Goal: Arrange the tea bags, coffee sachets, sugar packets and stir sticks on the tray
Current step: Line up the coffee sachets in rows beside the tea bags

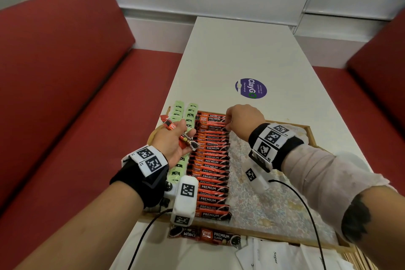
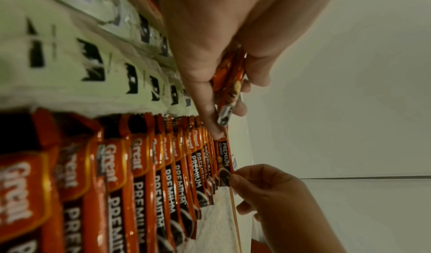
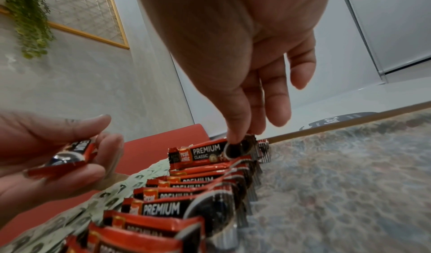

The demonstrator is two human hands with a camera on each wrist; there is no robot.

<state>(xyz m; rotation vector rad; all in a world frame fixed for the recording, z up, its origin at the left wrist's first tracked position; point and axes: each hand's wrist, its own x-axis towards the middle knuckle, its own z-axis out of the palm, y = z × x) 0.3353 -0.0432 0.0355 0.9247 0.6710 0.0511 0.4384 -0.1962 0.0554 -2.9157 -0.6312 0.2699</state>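
Coffee sachets (image 1: pixel 211 161) | row mid-frame on tray (image 1: pixel 311 136) | light, slick, floppy; pinch ends | my right hand (image 1: pixel 244 120) pinches the top one's end | my left hand (image 1: pixel 173 140) grips spares

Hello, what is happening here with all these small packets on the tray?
A person is laying out drink supplies on a wooden tray. Green tea bags lie along its left side, with a long overlapping row of red coffee sachets beside them. The right hand is setting a sachet at the far end of that row, while the left hand holds spare sachets. Sugar packets wait on the table, outside the tray.
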